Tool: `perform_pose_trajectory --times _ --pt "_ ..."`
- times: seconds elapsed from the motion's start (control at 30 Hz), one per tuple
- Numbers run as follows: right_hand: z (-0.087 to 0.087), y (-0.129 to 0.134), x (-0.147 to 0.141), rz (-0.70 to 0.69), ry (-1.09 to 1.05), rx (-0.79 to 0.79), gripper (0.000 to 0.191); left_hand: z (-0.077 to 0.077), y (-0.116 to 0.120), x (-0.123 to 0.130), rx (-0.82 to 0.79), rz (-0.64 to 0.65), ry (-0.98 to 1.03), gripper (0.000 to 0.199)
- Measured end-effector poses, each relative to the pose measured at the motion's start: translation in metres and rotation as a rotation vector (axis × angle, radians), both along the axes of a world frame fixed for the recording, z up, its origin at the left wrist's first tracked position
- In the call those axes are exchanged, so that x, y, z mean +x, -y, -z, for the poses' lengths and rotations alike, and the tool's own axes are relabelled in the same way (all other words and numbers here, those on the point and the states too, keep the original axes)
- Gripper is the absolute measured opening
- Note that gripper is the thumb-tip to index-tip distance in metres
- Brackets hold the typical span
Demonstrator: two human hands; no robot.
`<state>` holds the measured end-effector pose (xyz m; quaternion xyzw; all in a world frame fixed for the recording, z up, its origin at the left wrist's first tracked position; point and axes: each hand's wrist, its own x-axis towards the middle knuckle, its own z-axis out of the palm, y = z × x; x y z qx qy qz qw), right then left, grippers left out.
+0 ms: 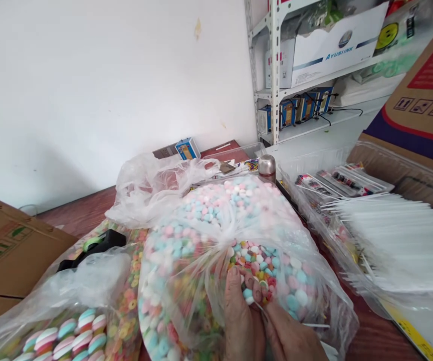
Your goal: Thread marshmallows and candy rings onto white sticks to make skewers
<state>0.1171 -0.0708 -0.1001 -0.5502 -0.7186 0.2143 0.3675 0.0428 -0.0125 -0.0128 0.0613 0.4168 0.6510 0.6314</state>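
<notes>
My left hand is closed, its thumb and fingers pinching a small blue-and-white marshmallow at the mouth of a big clear bag. Close beside it, my right hand is closed on a thin pale stick whose tip points at the marshmallow. The clear plastic bag bulges with pastel pink, blue and white marshmallows, and its gathered opening shows more colourful sweets, some ring-shaped. Part of a white stick shows just right of my right hand. My palms hide most of what lies under them.
At left are a bag of twisted marshmallows, a black tape dispenser and a cardboard box. At right, a clear tray holds many white sticks. A metal flask stands behind the bag; shelving rises beyond.
</notes>
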Motion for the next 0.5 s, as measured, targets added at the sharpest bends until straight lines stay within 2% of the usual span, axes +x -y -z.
perform_pose_trajectory --times 0.17,0.33,0.43,0.5 --pt "-0.012 -0.010 -0.006 0.004 0.033 0.033 0.042 0.005 0.003 0.000 -0.005 -0.026 -0.125 0.033" --pt "-0.033 -0.025 -0.006 -0.080 0.031 -0.013 0.027 0.010 0.005 -0.003 -0.030 -0.040 -0.285 0.028" --pt "-0.049 -0.039 0.008 -0.109 0.075 0.004 0.031 0.012 -0.001 -0.009 0.059 0.032 -0.262 0.024" --pt "-0.058 -0.048 0.028 -0.067 0.183 -0.004 0.030 0.013 -0.009 -0.020 0.097 0.065 -0.270 0.032"
